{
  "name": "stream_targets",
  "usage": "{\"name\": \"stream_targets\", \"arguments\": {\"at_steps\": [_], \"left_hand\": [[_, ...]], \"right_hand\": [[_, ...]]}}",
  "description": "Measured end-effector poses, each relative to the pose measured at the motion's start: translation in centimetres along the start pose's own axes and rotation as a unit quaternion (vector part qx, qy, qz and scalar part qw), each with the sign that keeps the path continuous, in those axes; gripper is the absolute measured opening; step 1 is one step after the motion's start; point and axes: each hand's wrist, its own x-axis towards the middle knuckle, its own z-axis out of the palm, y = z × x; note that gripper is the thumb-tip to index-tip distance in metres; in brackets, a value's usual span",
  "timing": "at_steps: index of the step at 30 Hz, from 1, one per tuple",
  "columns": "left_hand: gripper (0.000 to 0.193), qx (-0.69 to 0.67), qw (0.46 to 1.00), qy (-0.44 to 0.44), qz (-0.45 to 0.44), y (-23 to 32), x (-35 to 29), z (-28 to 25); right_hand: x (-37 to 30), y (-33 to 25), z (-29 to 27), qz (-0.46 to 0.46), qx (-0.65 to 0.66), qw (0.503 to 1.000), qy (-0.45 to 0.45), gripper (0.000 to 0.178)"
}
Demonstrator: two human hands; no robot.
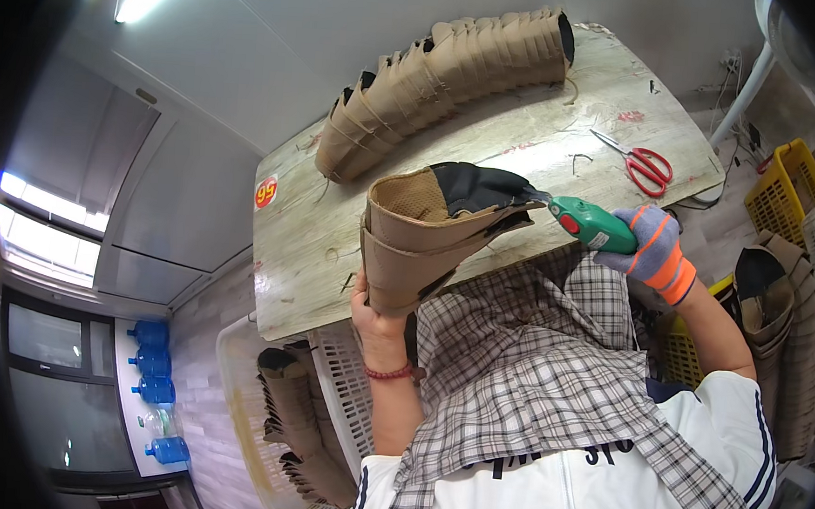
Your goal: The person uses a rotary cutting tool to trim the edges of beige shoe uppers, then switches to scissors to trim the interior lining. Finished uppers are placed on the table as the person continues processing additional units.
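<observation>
My left hand [379,335], bare with a red bead bracelet at the wrist, grips a tan boot upper [407,259] from below, fingers partly hidden behind it. The upper has a mesh lining and a black inner part [477,186], and is held up over the table's near edge. In a grey and orange glove, my right hand [652,251] is closed round a green hand-held power tool [600,226] with a red button. Its short grey tip meets the upper's right end; I cannot tell exactly what it touches there.
A long row of nested tan uppers [446,80] lies along the table's far side. Red-handled scissors [649,171] rest on the worn tabletop [310,249] among thread scraps. Crates [236,384] with more uppers stand below left; a yellow basket [784,198] and uppers [777,314] are at right.
</observation>
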Motion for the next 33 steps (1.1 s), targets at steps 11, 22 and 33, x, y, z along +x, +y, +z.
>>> {"name": "stream_targets", "arguments": {"at_steps": [11,22,33], "left_hand": [[0.039,0.031,0.998,-0.047,-0.030,-1.3,0.5,0.1],[0.037,0.034,0.998,0.005,-0.050,-3.2,1.1,0.8],[0.049,0.287,0.953,-0.028,0.091,-6.8,-0.8,1.9]], "right_hand": [[0.6,-1.0,-0.1,-0.010,0.032,0.999,-0.020,0.042],[1.7,-2.1,-0.6,-0.015,0.072,0.994,-0.078,0.044],[0.0,-4.3,2.2,0.081,0.244,0.965,-0.059,0.051]]}}
